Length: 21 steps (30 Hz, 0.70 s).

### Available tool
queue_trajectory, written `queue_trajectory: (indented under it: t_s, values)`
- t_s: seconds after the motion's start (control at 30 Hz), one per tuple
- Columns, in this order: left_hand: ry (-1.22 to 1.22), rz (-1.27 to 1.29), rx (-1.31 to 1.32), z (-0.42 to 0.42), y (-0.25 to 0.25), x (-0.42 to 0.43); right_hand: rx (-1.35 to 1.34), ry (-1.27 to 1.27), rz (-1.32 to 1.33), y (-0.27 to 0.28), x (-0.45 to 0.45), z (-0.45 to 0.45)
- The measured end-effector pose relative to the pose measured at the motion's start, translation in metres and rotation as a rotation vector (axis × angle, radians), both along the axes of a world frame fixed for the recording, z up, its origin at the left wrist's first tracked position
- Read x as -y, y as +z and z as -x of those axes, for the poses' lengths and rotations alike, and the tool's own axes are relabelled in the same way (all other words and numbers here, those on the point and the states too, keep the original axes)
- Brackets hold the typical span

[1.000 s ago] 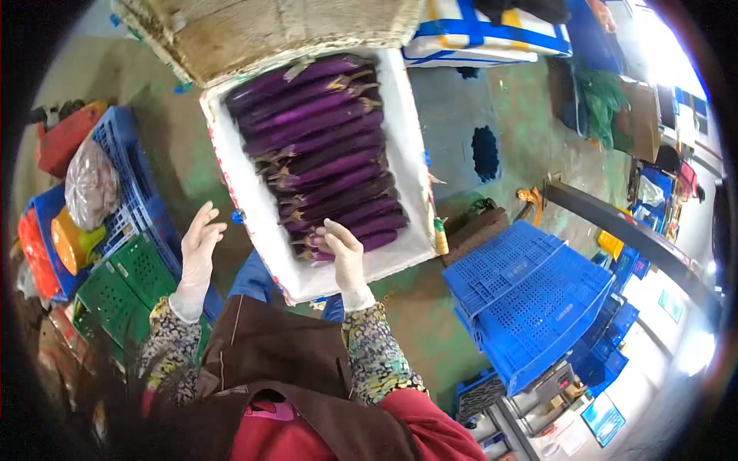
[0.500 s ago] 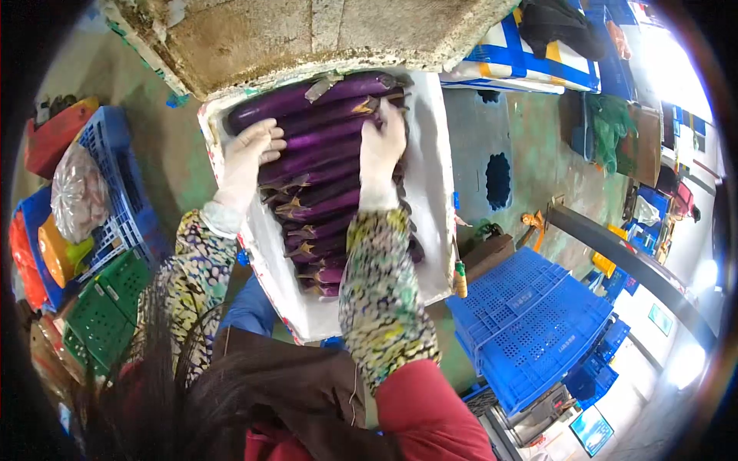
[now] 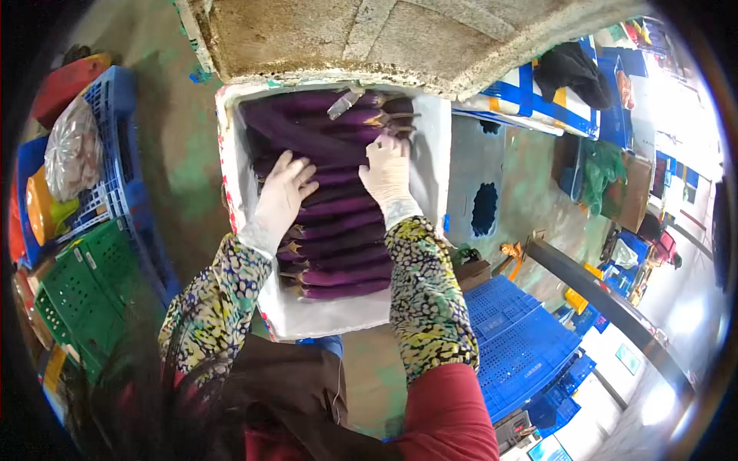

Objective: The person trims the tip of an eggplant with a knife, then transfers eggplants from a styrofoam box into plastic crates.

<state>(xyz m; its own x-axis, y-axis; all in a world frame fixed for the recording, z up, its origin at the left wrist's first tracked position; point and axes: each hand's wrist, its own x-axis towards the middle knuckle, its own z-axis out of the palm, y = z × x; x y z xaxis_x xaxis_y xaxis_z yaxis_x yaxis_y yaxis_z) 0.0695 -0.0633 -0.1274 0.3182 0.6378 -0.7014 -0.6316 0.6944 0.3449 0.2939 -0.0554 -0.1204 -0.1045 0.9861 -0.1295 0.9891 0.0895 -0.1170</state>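
A white foam box (image 3: 437, 146) holds several long dark purple eggplants (image 3: 346, 260) in stacked rows. One eggplant (image 3: 307, 140) lies slantwise across the others, its right end under my right hand (image 3: 387, 173). My right hand, in a pale glove, is closed with its fingers curled over that end. Also gloved, my left hand (image 3: 282, 196) rests over the left part of the rows with fingers spread, holding nothing I can see. A small strip of clear tape (image 3: 345, 103) sticks up over the top eggplants.
The box's dirty foam lid (image 3: 307, 38) stands at the far side. Stacked blue crates (image 3: 519, 338) are on the right, with a metal rail (image 3: 607, 300) beyond. To the left are a green crate (image 3: 88, 288), a blue crate (image 3: 115, 154) and a plastic bag (image 3: 73, 154).
The view has shifted. My left hand has moved from the box's left edge toward the middle rows and nearer to me. The top eggplant has turned slantwise, with my right hand at its end.
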Motion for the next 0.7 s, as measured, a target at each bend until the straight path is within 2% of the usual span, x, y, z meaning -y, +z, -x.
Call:
queue_trajectory:
  t_s: [0.03,0.07,0.1,0.2,0.23,0.27,0.3,0.33,0.37,0.4,0.5,0.67,0.7]
  values:
    - [0.009,-0.029,0.038,-0.003,-0.002,-0.008,-0.157,-0.066,0.099,-0.020,0.008,-0.003]
    - [0.037,0.014,0.019,-0.006,-0.024,-0.010,-0.177,-0.067,0.014,-0.019,0.011,-0.001]
    - [0.044,0.059,-0.014,-0.011,-0.024,-0.017,-0.199,-0.069,-0.069,-0.017,0.015,0.002]
    - [0.059,0.125,-0.095,-0.019,-0.024,-0.025,-0.275,-0.120,-0.068,-0.008,0.023,0.015]
    - [0.065,0.146,-0.210,-0.019,-0.022,-0.025,-0.502,-0.178,0.134,-0.001,0.023,0.014]
    - [0.076,0.164,-0.325,-0.017,-0.017,-0.026,-0.621,-0.228,0.148,0.001,0.026,0.013]
    - [0.003,0.054,-0.258,-0.009,-0.011,-0.022,-0.743,-0.277,0.166,0.003,0.027,0.011]
    - [-0.045,-0.004,-0.223,-0.003,-0.006,-0.017,-0.569,-0.157,-0.130,0.001,0.023,0.007]
    - [-0.095,-0.058,-0.186,0.001,0.000,-0.009,-0.493,-0.158,-0.167,-0.001,0.012,-0.001]
    - [-0.083,-0.044,-0.178,0.004,0.003,-0.001,-0.425,-0.211,-0.032,0.011,-0.007,-0.006]
    - [-0.052,0.045,-0.182,0.011,0.015,0.023,-0.127,-0.153,-0.043,-0.020,-0.054,-0.019]
    - [-0.053,0.062,-0.170,0.032,0.022,0.037,0.024,-0.254,0.305,-0.011,-0.094,-0.008]
    - [-0.041,0.053,-0.206,0.032,0.025,0.036,-0.126,-0.340,0.324,-0.015,-0.095,-0.010]
